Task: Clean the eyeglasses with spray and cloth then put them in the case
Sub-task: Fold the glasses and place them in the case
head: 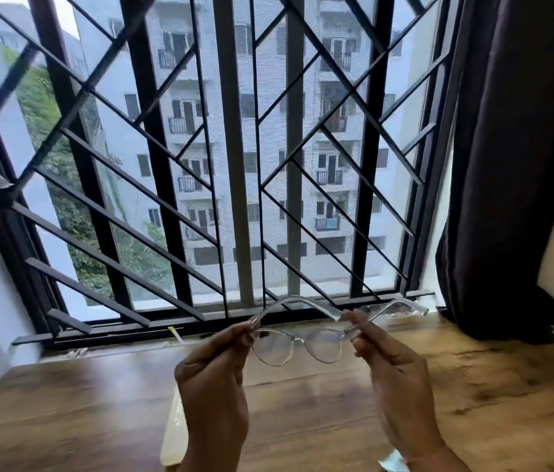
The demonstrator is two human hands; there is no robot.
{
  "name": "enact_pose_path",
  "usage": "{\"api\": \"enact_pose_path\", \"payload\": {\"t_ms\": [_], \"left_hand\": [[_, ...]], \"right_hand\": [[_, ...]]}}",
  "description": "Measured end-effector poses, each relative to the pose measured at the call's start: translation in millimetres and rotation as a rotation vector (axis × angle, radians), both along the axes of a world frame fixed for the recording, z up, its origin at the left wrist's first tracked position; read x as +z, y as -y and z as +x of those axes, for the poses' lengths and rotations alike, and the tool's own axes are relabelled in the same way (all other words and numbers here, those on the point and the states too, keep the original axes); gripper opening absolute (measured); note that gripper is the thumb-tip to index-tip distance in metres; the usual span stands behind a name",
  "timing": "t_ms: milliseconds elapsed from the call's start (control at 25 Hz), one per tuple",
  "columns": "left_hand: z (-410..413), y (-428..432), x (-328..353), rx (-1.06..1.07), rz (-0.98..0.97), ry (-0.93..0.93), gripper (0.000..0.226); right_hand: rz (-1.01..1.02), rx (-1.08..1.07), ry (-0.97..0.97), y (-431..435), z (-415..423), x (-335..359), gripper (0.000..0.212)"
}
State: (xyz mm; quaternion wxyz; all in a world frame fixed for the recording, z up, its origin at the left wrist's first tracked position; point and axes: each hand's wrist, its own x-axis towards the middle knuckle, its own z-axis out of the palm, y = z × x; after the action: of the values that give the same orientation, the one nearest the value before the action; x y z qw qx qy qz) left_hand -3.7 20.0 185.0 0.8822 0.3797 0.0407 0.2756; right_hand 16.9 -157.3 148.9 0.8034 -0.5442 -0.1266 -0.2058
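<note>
Clear-framed eyeglasses (297, 345) are held up in the air above the wooden table (64, 403), temples unfolded and pointing toward the window. My left hand (214, 379) pinches the frame at its left hinge. My right hand (391, 373) pinches the right hinge the same way. Both lenses face me between the two hands. A pale, flat object (175, 430) lies on the table behind my left wrist, mostly hidden. A bit of light blue material (393, 463) shows under my right wrist. No spray bottle is in view.
A barred window (234, 165) with a black sill fills the space ahead, close behind the glasses. A dark curtain (514, 165) hangs at the right, down to the table. White wall stands at the left.
</note>
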Motion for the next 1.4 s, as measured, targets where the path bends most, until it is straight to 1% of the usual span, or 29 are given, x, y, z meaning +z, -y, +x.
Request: {"api": "enact_pose_path", "payload": {"t_ms": [40,120,200,240,280,360,440,480,600,680,760,840,920,1000,1120,1240,1280,1400], "left_hand": [[2.2,-1.5,-0.7,-0.021,0.007,-0.006,0.030],[8.8,-5.5,-4.6,-0.042,0.036,0.002,0.037],[16.3,-8.4,-11.0,-0.032,0.109,0.036,0.029],[19.4,-9.6,-14.7,0.001,0.180,0.046,0.025],[22.2,-10.6,-19.2,0.059,0.286,0.050,0.025],[27.6,-13.5,-29.2,0.229,0.577,0.035,0.032],[34.5,-17.1,-44.7,0.364,0.845,0.032,0.026],[39.0,-19.5,-54.6,0.402,0.927,0.020,0.026],[50.9,-23.5,-90.5,0.403,1.013,-0.052,0.036],[51.9,-21.3,-109.9,0.414,1.076,-0.091,0.036],[52.7,-18.9,-123.7,0.413,1.081,-0.095,0.032],[54.5,-18.4,-133.5,0.412,1.078,-0.092,0.030],[57.2,-18.2,-134.4,0.396,1.049,-0.106,0.031],[61.5,-16.2,-124.2,0.362,0.986,-0.146,0.032],[71.4,-14.5,-102.7,0.301,0.876,-0.212,0.032],[78.0,-14.9,-83.1,0.233,0.824,-0.194,0.031],[78.9,-15.1,-77.9,0.218,0.815,-0.187,0.031],[78.8,-13.4,-68.0,0.234,0.811,-0.148,0.026]], "right_hand": [[-0.004,-0.008,0.022,-2.0,2.1,3.3,0.029],[-0.008,-0.060,0.039,-3.0,8.0,8.0,0.042],[-0.005,-0.103,0.056,-1.1,16.4,8.2,0.045],[-0.013,-0.125,0.065,-0.3,20.4,6.4,0.044],[-0.023,-0.147,0.071,-0.2,23.9,3.5,0.043],[-0.054,-0.195,0.073,0.0,30.7,-4.5,0.045],[-0.100,-0.232,0.070,0.9,35.5,-16.9,0.045],[-0.123,-0.244,0.063,1.4,37.7,-24.4,0.044],[-0.180,-0.253,-0.011,-1.1,43.5,-49.6,0.037],[-0.134,-0.216,-0.062,-5.2,47.3,-65.1,0.044],[-0.083,-0.179,-0.104,-8.0,50.5,-80.1,0.048],[-0.059,-0.179,-0.149,-6.8,51.7,-91.4,0.047],[-0.080,-0.210,-0.164,-2.9,53.0,-93.9,0.044],[-0.091,-0.227,-0.159,-0.7,56.9,-88.4,0.042],[-0.034,-0.217,-0.147,-1.3,63.2,-70.8,0.045],[-0.003,-0.216,-0.120,-1.2,67.8,-53.1,0.037],[0.006,-0.217,-0.109,-0.7,69.0,-48.7,0.037],[0.028,-0.207,-0.080,0.4,72.1,-38.7,0.048]]}}
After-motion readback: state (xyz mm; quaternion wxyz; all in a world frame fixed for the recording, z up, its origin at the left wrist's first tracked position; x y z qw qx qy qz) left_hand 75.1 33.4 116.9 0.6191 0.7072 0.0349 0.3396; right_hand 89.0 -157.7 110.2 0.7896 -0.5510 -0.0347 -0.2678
